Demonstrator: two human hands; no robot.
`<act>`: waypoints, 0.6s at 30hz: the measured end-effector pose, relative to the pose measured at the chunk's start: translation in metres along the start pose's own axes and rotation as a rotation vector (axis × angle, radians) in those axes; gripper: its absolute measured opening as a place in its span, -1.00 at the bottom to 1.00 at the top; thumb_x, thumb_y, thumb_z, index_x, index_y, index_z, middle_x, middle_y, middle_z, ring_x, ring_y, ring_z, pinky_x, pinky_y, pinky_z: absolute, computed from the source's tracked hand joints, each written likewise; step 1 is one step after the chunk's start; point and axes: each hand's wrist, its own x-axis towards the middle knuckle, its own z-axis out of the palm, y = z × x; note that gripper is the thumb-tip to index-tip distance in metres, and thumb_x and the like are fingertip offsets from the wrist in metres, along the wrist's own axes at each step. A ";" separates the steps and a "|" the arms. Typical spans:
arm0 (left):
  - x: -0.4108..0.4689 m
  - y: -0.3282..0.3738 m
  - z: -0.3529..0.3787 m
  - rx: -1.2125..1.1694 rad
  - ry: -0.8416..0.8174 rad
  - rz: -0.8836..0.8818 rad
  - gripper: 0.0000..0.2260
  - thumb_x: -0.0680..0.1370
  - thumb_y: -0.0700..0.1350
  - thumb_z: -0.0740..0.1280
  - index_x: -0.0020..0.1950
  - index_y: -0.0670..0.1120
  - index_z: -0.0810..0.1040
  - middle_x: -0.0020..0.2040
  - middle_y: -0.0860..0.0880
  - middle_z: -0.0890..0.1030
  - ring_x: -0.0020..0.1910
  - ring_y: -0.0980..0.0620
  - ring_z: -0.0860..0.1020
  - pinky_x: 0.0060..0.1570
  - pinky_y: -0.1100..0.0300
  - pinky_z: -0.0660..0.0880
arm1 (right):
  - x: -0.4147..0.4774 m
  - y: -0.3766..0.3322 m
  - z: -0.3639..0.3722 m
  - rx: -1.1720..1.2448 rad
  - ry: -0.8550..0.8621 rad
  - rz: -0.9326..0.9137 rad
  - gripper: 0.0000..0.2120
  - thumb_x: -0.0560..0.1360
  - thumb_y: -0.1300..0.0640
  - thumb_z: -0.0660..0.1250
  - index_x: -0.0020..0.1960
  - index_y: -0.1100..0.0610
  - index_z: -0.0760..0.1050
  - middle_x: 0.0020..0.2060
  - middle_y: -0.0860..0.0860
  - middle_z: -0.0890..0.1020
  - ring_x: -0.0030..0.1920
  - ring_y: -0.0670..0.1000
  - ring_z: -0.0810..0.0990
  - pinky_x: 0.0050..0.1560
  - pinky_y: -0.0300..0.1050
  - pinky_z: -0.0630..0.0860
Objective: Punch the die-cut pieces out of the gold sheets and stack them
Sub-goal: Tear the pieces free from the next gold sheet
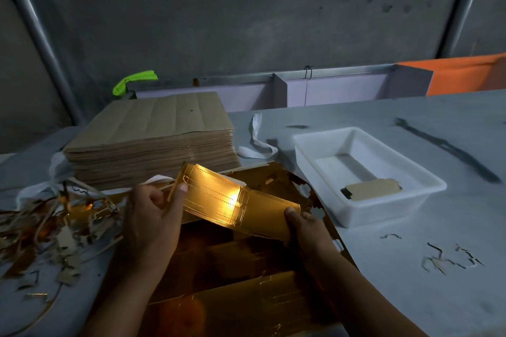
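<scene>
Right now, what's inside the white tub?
A small stack of cut pieces lies in the white tub, brown side up, near its front wall. The top piece covers those below, so their count is hidden.

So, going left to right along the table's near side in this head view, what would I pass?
Heap of gold and brown offcut strips, left hand, shiny gold die-cut card piece, right hand, white rectangular plastic tray, small loose paper scraps.

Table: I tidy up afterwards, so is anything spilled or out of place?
Torn gold offcuts lie heaped loosely at the left, and a few scraps are scattered right of the gold sheet.
</scene>
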 end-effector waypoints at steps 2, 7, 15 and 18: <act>-0.005 0.002 -0.003 -0.014 -0.150 -0.087 -0.40 0.45 0.46 0.13 -0.18 -0.08 0.49 -0.31 -0.10 0.54 -0.32 -0.11 0.53 -0.30 0.10 0.43 | -0.001 -0.001 0.000 -0.012 -0.006 0.004 -0.76 0.63 -0.05 0.23 0.17 0.08 0.38 0.02 0.15 0.53 -0.12 0.10 0.59 -0.44 -0.25 0.49; 0.004 0.013 -0.001 -0.242 -0.454 -0.471 -0.51 0.46 0.30 0.31 -0.08 -0.15 0.57 -0.17 -0.13 0.68 -0.16 -0.09 0.65 -0.07 -0.01 0.58 | -0.003 -0.001 0.000 -0.150 -0.025 -0.012 -0.74 0.62 -0.11 0.21 0.15 0.06 0.40 -0.02 0.12 0.56 -0.18 0.08 0.60 -0.36 -0.19 0.49; 0.019 0.014 0.004 -0.744 -0.406 -0.678 -0.74 0.51 -0.22 0.40 0.14 -0.02 0.46 0.12 -0.13 0.60 0.10 -0.12 0.58 0.00 -0.05 0.56 | -0.007 -0.002 -0.002 -0.039 -0.052 0.022 -0.65 0.61 -0.19 0.18 0.13 0.09 0.44 0.04 0.17 0.58 -0.02 0.15 0.61 -0.17 -0.07 0.54; 0.024 0.013 0.003 -0.918 -0.331 -0.798 -0.77 0.52 -0.25 0.38 0.10 -0.03 0.45 0.11 -0.14 0.59 0.11 -0.15 0.58 0.13 -0.17 0.54 | -0.007 -0.001 -0.003 -0.007 -0.052 0.026 -0.74 0.64 -0.07 0.18 0.12 0.12 0.44 -0.07 0.16 0.60 -0.22 0.05 0.59 -0.32 -0.19 0.50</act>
